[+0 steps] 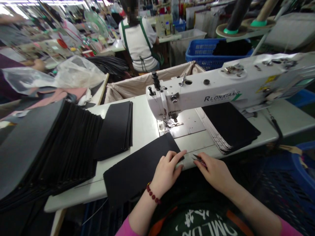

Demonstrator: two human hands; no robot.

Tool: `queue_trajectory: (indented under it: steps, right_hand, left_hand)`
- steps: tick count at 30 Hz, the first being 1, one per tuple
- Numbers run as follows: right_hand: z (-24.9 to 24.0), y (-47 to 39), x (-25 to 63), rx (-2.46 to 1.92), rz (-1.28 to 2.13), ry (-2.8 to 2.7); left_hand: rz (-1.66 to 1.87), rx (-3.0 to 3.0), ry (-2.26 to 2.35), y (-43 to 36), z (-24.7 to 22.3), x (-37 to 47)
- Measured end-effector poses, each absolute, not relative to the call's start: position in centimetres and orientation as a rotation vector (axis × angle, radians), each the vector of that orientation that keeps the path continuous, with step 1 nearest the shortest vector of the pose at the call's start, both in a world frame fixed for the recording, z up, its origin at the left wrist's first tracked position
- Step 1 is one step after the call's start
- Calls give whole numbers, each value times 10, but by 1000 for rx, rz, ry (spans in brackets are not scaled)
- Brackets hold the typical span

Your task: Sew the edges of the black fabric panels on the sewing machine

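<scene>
A black rectangular panel [140, 167] lies at an angle on the sewing table, its near edge overhanging the front. My left hand [167, 168] grips the panel's right end, index finger stretched along the corner and thumb at the edge. Just to the right, my right hand [216, 172] is closed around small thread snips [199, 159], whose pointed blades face left toward that corner. The blades are apart from the panel. Beyond the panel's far corner is the needle and presser foot area of a white sewing machine [192, 95].
Left of the panel are a small stack of black pieces [114, 129] and a tall fanned pile of black panels [66, 144]. Another black stack [231, 126] sits under the machine arm. A cloth-lined bin [137, 85] stands behind the table; a person [141, 42] sits beyond it.
</scene>
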State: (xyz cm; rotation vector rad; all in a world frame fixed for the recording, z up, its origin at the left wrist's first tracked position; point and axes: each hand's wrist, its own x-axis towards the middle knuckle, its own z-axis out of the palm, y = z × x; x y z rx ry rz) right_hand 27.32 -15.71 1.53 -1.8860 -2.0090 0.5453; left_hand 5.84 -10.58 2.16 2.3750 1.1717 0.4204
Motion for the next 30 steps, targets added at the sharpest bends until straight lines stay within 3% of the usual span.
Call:
queue_trajectory:
  steps: [5,11,16,30]
  right_hand:
    - [20,-155,276,-1888,563,-1994]
    - [17,-163,263,-1833,623,-2076]
    - [22,-165,250,-1785,666,-2148]
    - [23,-156,240,-1835,488,-2362]
  left_hand:
    - [320,2461,1088,-113,16,55]
    - [606,2100,1137,-118,6,54]
    - [644,1900,1169,-116,14,52]
    - [551,2098,981,-129,29,37]
